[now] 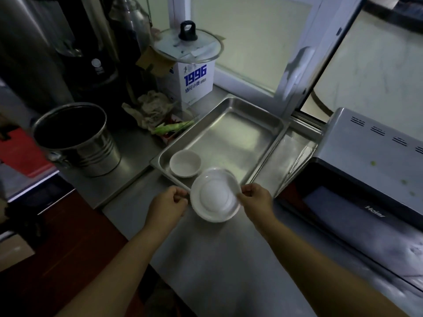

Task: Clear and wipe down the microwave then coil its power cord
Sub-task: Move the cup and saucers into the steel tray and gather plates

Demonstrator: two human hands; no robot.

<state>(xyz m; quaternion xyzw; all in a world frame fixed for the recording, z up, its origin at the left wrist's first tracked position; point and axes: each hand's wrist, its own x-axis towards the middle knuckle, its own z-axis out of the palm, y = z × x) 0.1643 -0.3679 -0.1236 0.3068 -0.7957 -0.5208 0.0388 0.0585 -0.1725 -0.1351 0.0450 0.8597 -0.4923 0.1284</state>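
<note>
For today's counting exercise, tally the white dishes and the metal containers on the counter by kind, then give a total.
White bowl, in the steel tray: 1
White plate, pinched by the right hand: 1
Steel tray: 1
Metal bucket: 1
Total: 4

Head view — looks steeply down, close over the counter [229, 259].

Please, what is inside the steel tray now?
Inside the steel tray stands one small white bowl, near its front left corner. The white plate held by the right hand covers the front rim.
</note>
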